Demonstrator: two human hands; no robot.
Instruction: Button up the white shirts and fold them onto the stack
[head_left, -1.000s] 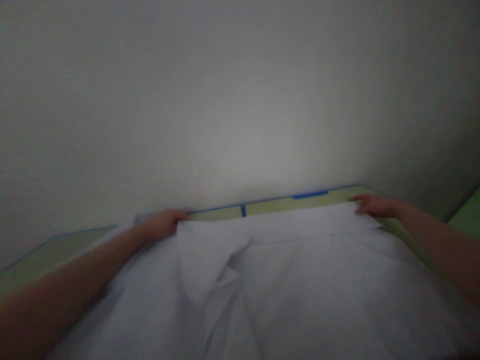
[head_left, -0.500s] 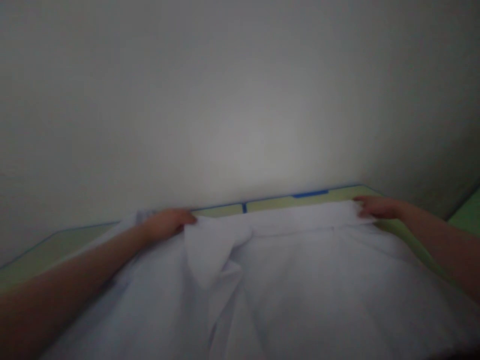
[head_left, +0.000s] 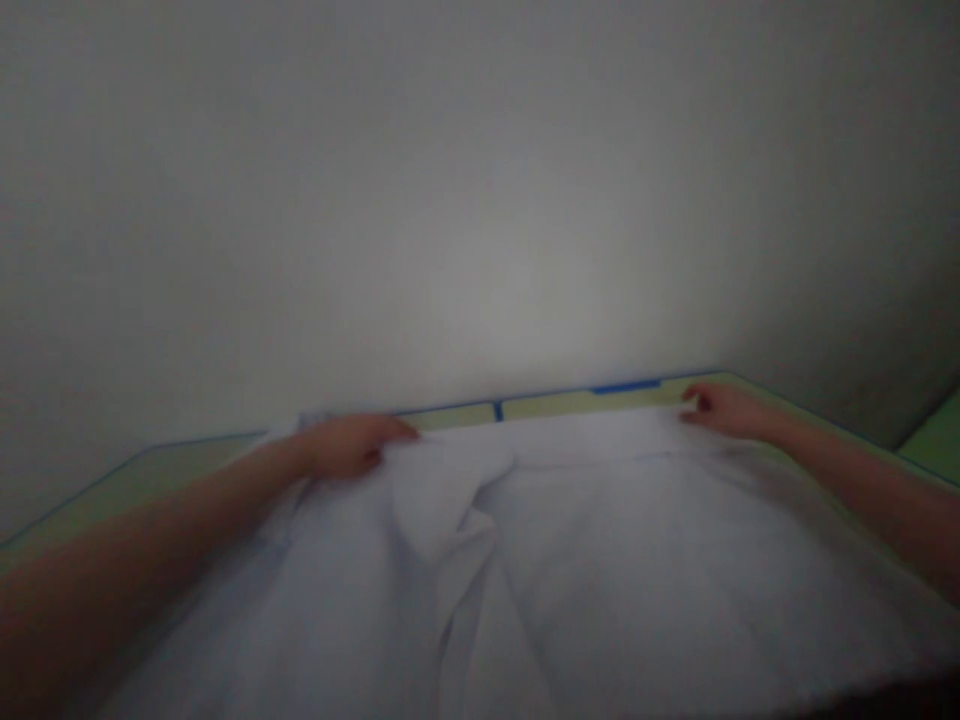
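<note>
Across the green table (head_left: 165,470) | left hand (head_left: 356,445) pinching white cloth (head_left: 615,540) | right hand (head_left: 729,410) at far edge, cannot tell grip

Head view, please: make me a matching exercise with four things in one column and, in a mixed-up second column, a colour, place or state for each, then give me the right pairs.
Things
1. Cloth
2. Wall
3. Table
4. Left hand

Descriptions
A. Yellow-green, edged in blue
B. At the cloth's far edge
C. White, with folds
D. Plain, filling the upper part of the picture

Pairs
1-C, 2-D, 3-A, 4-B
</note>
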